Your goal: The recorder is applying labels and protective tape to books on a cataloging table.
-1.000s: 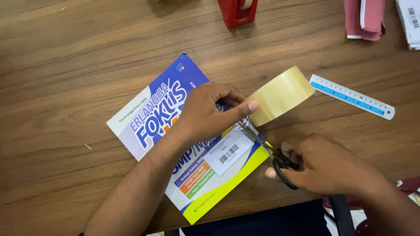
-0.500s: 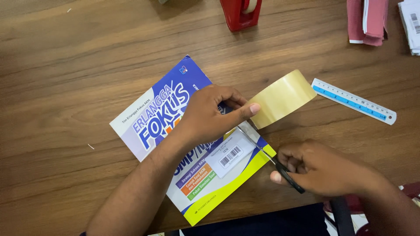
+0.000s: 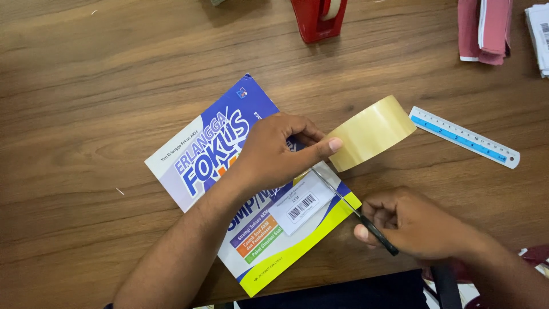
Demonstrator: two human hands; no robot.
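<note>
The left hand [image 3: 274, 151] is pinched on the tape roll [image 3: 372, 131] at frame centre, keeping its strip taut over the book [image 3: 200, 160], while closed scissors [image 3: 354, 212] are gripped by the right hand [image 3: 417, 223] at lower right.

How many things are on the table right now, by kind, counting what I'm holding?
Book: 1
Roll of tape, held by the left hand: 1
Scissors, in the right hand: 1
Ruler: 1
Red tape dispenser: 1
Pink folded bundle: 1
Paper stack at the right edge: 1
Total: 7
</note>
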